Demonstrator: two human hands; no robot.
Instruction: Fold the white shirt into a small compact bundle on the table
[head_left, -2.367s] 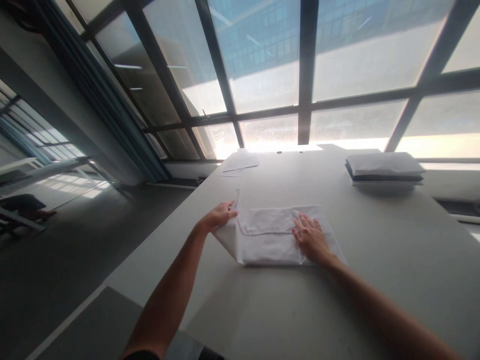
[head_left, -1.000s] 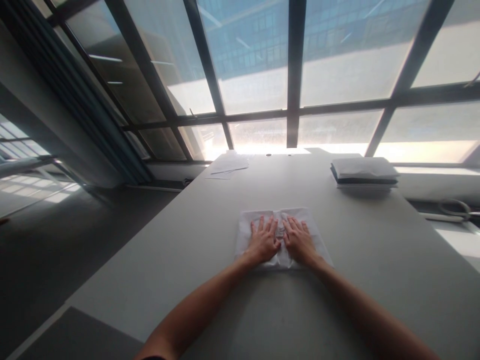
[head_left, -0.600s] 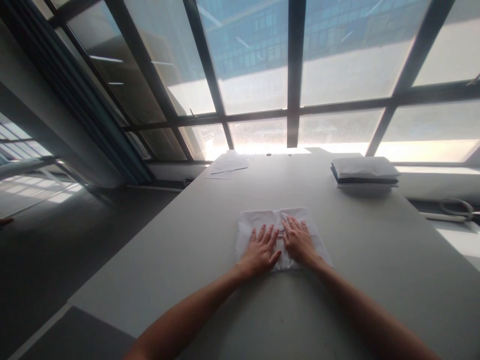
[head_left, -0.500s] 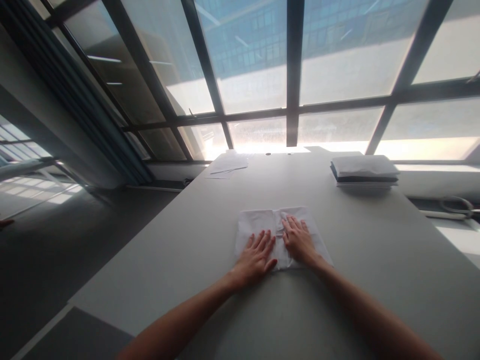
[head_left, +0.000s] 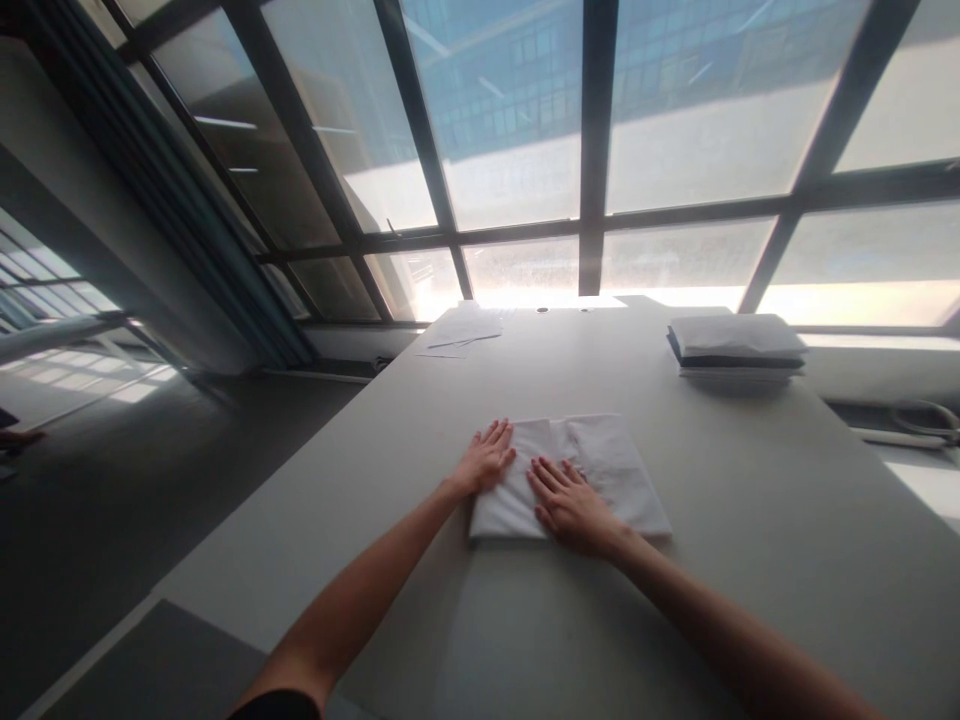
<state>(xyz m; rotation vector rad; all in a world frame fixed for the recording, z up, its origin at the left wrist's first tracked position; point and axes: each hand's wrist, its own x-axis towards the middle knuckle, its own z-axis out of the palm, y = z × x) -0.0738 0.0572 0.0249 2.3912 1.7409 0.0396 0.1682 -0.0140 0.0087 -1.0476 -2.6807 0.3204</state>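
Observation:
A folded white cloth (head_left: pixel 619 475), perhaps a garment, lies flat on the white table (head_left: pixel 720 590) in front of me. Its two upper flaps meet near the middle, with some creases there. My left hand (head_left: pixel 484 460) rests on the cloth's left edge, fingers stretched out and pointing away from me. Flat on the middle of the cloth is my right hand (head_left: pixel 570 505), its fingers spread beside the centre line. Neither hand grips anything.
A stack of folded white and dark cloths (head_left: pixel 735 345) stands at the table's back right. Loose white sheets (head_left: pixel 465 328) lie at the back left. Large windows (head_left: pixel 517 180) rise behind the table. Part of a person's hand (head_left: pixel 19 440) shows at the far left edge.
My left hand has moved left and away from me, from the cloth's middle to its left edge. My right hand has slid left and nearer to me.

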